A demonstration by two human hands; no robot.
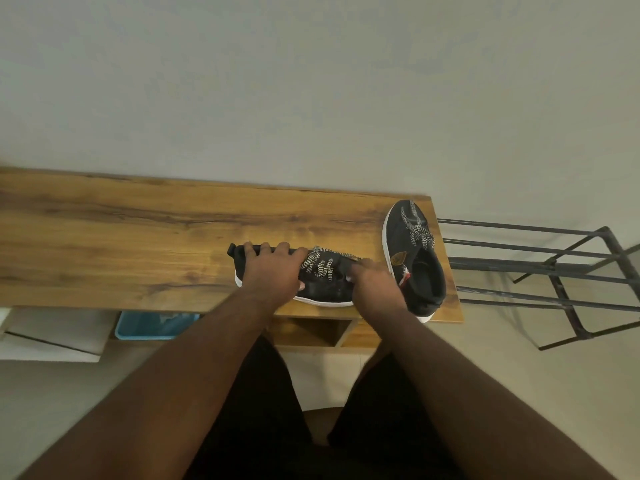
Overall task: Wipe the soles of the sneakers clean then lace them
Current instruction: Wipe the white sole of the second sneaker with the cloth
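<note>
A black sneaker [325, 287] with a white sole lies sideways on the wooden table [138, 244] near its front edge, checkered black-and-white laces [318, 265] loose over its top. My left hand [272, 271] grips its heel end, fingers curled over the upper. My right hand [375, 284] is on its toe end and blurred; its fingers are hidden. A second black sneaker [414, 258] with tied checkered laces stands at the table's right end, toe pointing away, just right of my right hand.
A black metal rack [561, 271] stands right of the table. A blue bin [156, 325] and white boxes [52, 337] sit under the table at left. A wooden shelf [311, 332] shows below the tabletop. A pale wall is behind.
</note>
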